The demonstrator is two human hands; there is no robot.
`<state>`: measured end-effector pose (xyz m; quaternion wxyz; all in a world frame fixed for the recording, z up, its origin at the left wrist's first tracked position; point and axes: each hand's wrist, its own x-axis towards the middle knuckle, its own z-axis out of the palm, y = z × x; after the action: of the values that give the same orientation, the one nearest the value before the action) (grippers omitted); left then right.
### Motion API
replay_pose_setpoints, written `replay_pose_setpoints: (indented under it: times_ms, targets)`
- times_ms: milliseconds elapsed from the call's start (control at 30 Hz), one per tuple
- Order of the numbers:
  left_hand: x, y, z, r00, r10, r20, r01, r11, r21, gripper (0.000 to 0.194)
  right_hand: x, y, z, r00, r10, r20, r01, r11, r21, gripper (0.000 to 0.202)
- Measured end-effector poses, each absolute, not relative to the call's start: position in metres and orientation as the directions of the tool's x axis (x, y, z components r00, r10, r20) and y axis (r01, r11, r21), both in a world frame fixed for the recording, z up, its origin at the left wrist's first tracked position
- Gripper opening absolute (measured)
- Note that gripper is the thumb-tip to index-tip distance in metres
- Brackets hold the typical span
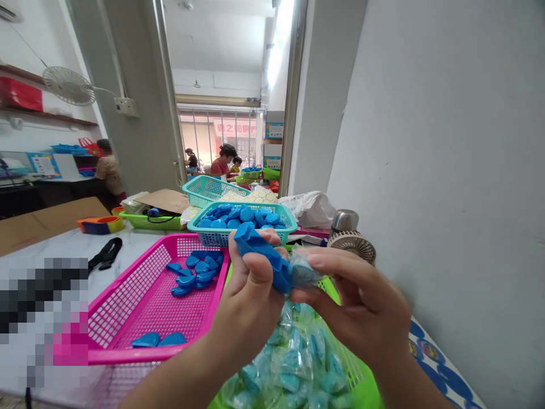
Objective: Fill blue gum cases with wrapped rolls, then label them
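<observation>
My left hand (255, 278) grips a blue plastic piece (264, 255), elongated with a notched or hollow side, held tilted in front of me. Between the thumb and fingers of my right hand (357, 295) is a clear plastic packet (304, 270) with a grey-blue lump inside, touching the right end of the blue piece. Below both hands sits a green basket (370, 380) full of similar bagged light-blue lumps (293, 363). To the left, a pink basket (131, 356) holds several blue round plastic parts (196, 272).
Behind my hands a turquoise basket (289, 218) is heaped with blue discs. A small fan (353, 244) and a metal flask (344, 220) stand by the right wall. A black strap (106, 254) lies on the table at left. Other people sit in the background.
</observation>
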<state>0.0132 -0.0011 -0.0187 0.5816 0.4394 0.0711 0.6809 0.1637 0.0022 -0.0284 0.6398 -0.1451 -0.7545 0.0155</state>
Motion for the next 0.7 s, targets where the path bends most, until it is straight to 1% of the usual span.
replay_pose_setpoints:
  times_ms: [67, 133, 233, 300, 467, 567, 633, 700]
  targets:
    - [0.012, 0.001, -0.021, 0.044, 0.819, 0.572, -0.698, -0.384, 0.604, 0.048, 0.165, 0.0, -0.026, -0.169, 0.229, 0.959, 0.266, 0.947, -0.179, 0.057]
    - [0.011, 0.003, -0.026, 0.005, 0.78, 0.626, -0.642, -0.477, 0.6, 0.043, 0.165, -0.003, -0.024, -0.221, 0.202, 0.954, 0.33, 0.936, -0.122, 0.054]
    - [0.01, 0.006, -0.032, -0.019, 0.741, 0.671, -0.556, -0.566, 0.609, 0.035, 0.163, -0.008, -0.022, -0.281, 0.179, 0.943, 0.372, 0.926, -0.065, 0.052]
    - [0.011, 0.008, -0.035, -0.013, 0.738, 0.675, -0.537, -0.575, 0.617, 0.033, 0.162, -0.009, -0.021, -0.285, 0.198, 0.938, 0.367, 0.927, -0.084, 0.052]
    - [0.01, 0.009, -0.033, 0.014, 0.738, 0.675, -0.591, -0.538, 0.601, 0.031, 0.164, -0.011, -0.019, -0.317, 0.264, 0.911, 0.347, 0.926, -0.147, 0.049]
    - [0.006, 0.007, -0.032, 0.091, 0.663, 0.743, -0.521, -0.605, 0.603, 0.029, 0.164, -0.012, -0.017, -0.347, 0.26, 0.901, 0.361, 0.924, -0.128, 0.044]
    - [0.004, 0.005, -0.033, 0.131, 0.611, 0.781, -0.472, -0.654, 0.591, 0.028, 0.163, -0.013, -0.016, -0.33, 0.236, 0.914, 0.392, 0.915, -0.094, 0.039]
    - [0.004, 0.005, -0.034, 0.135, 0.599, 0.79, -0.447, -0.675, 0.588, 0.027, 0.161, -0.014, -0.017, -0.292, 0.215, 0.932, 0.424, 0.902, -0.075, 0.037]
